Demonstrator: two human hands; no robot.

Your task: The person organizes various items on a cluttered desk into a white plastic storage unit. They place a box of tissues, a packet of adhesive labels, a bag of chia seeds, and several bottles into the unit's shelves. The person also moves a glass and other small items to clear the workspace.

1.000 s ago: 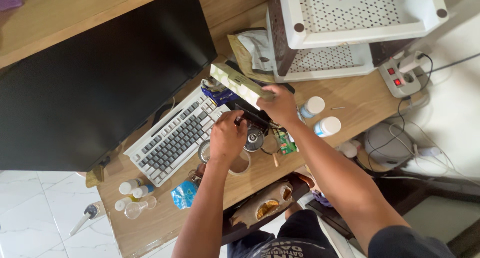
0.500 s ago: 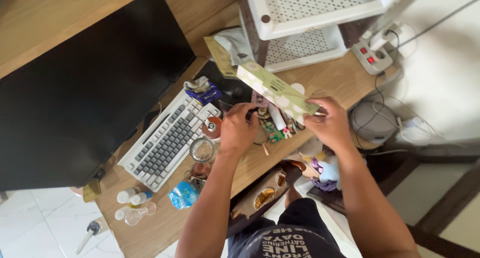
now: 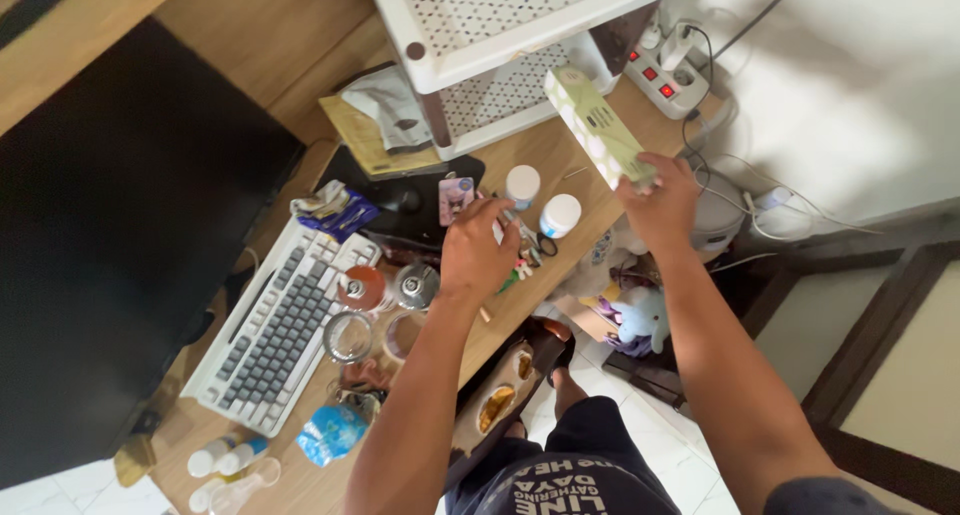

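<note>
My right hand [image 3: 657, 203] grips the lower end of a long pale green box [image 3: 598, 126] and holds it up over the desk's right end, near the white perforated rack [image 3: 512, 31]. My left hand [image 3: 477, 249] hovers with curled fingers over a clutter of small items at the desk's front edge; what it touches is hidden. Two white round-capped bottles [image 3: 541, 199] stand just right of it. A small pink card [image 3: 456, 195] lies on the black mouse pad [image 3: 400, 190] beside it.
A white keyboard [image 3: 281, 326] and a big black monitor [image 3: 120, 235] fill the left. Glass jars [image 3: 388, 305] stand by the keyboard, small white bottles [image 3: 225, 460] and a blue packet [image 3: 330, 432] lower left. A power strip [image 3: 665, 70] lies at the right.
My right hand has carried the green box from the desk's middle up and to the right, toward the rack. My left hand stayed over the clutter. The view shifted.
</note>
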